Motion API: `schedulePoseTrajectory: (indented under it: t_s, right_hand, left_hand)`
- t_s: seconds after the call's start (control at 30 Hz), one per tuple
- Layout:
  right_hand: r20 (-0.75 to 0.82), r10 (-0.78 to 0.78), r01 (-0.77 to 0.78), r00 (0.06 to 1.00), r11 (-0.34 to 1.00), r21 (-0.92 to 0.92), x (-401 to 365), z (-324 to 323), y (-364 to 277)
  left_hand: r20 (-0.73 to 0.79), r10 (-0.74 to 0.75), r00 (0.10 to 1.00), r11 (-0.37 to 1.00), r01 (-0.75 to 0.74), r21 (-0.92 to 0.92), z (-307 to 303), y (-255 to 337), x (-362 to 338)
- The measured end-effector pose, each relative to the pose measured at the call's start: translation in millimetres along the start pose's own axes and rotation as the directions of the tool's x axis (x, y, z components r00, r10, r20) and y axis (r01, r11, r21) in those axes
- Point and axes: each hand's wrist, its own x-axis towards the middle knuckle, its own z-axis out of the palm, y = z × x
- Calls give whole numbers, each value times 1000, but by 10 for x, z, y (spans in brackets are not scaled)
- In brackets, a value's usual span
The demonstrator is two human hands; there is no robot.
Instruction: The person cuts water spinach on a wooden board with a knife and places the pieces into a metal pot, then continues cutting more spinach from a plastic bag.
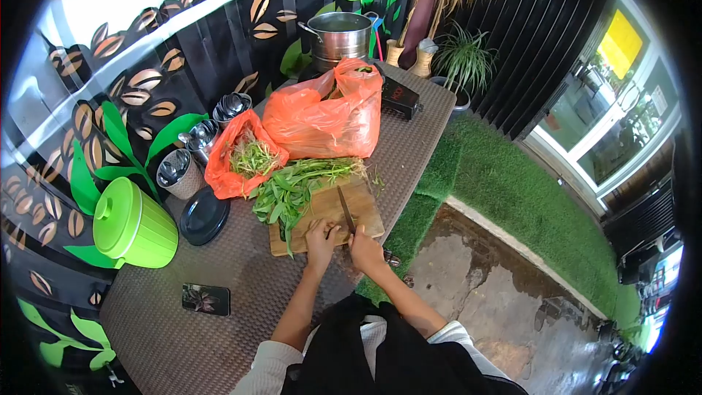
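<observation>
My right hand [367, 250] is wrapped round the handle of a knife [344, 206], whose blade points away from me over a wooden cutting board [365, 213]. Just left of the knife, my left hand [320, 240] rests at the near edge of the board with its fingers curled together. Anything in those fingers is too small or hidden to name. Leafy green stems [289, 190] lie across the far left of the board and spill past its edge. Behind them an open orange plastic bag [217, 175] holds cut stems and roots.
A larger orange bag [322, 118] stands behind the board, near a steel pot [341, 38] on a stove. Cutlery holders [181, 175], a dark plate stack [205, 216], a green lidded bucket [139, 223] and a phone [206, 299] are to the left on the woven-top table [161, 336].
</observation>
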Motion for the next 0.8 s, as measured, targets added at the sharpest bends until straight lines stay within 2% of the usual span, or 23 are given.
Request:
schedulePoseTrajectory:
  t_s: [0.07,0.2,0.27,0.33,0.5,0.53,0.57,0.67,0.8]
  right_hand:
    - [27,-67,67,997,998,19,14,-18,41]
    - [66,-47,45,997,999,30,-46,-44,-23]
    - [-5,-45,46,999,998,42,-104,28,-59]
    - [17,-18,17,1000,999,31,-134,84,-105]
    - [-9,7,-7,1000,1000,1,15,112,-125]
    - [29,-6,5,1000,999,51,103,75,-84]
    - [65,-22,15,998,995,100,149,53,-40]
    - [49,-75,71,996,994,88,118,16,30]
    - [55,-22,21,998,1000,18,-77,91,-79]
  left_hand:
    - [10,24,1000,998,-24,52,28,20,-11]
    - [6,62,998,998,-62,30,62,38,-16]
    - [22,90,996,995,-91,49,54,45,-36]
    - [16,145,989,987,-146,66,59,10,-55]
    - [44,139,989,986,-142,83,58,-51,-74]
    - [60,156,986,981,-162,110,45,-40,-77]
    - [60,156,986,981,-162,110,34,-26,-84]
    - [67,76,995,992,-83,99,-2,56,-78]
    - [64,50,997,998,-52,34,11,34,-82]
